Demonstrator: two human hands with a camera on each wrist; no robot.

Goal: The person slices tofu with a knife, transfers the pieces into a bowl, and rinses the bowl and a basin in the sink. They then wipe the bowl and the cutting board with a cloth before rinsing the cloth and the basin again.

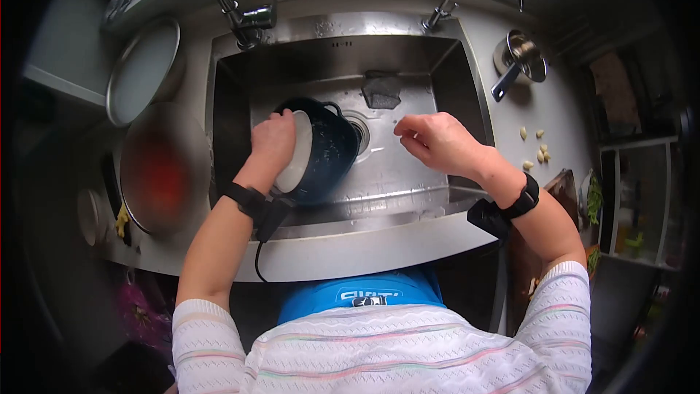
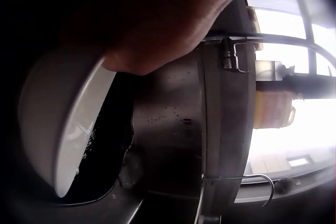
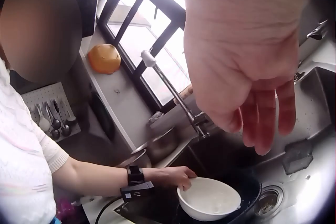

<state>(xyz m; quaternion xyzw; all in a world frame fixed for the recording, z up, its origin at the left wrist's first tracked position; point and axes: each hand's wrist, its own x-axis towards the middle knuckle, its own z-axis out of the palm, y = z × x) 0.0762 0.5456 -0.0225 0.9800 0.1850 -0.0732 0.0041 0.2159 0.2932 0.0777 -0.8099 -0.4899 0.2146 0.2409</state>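
Note:
A white bowl (image 1: 296,152) is tipped on its side over a dark blue basin (image 1: 328,153) in the sink. My left hand (image 1: 273,138) grips its rim, thumb and fingers on either side of the edge. From the right wrist camera, the inside of the bowl (image 3: 210,196) looks wet and pale. My right hand (image 1: 441,142) hovers over the right half of the sink and holds nothing. Its fingers (image 3: 261,124) hang loosely bent, with the palm facing that wrist's camera.
The steel sink (image 1: 408,182) has a drain (image 1: 359,128) beside the basin and a grey cloth-like piece (image 1: 381,92) behind it. Two faucets rise at the back: left (image 1: 251,18), right (image 1: 437,16). Large pans stand left; a saucepan (image 1: 521,58) and garlic cloves (image 1: 541,153) lie right.

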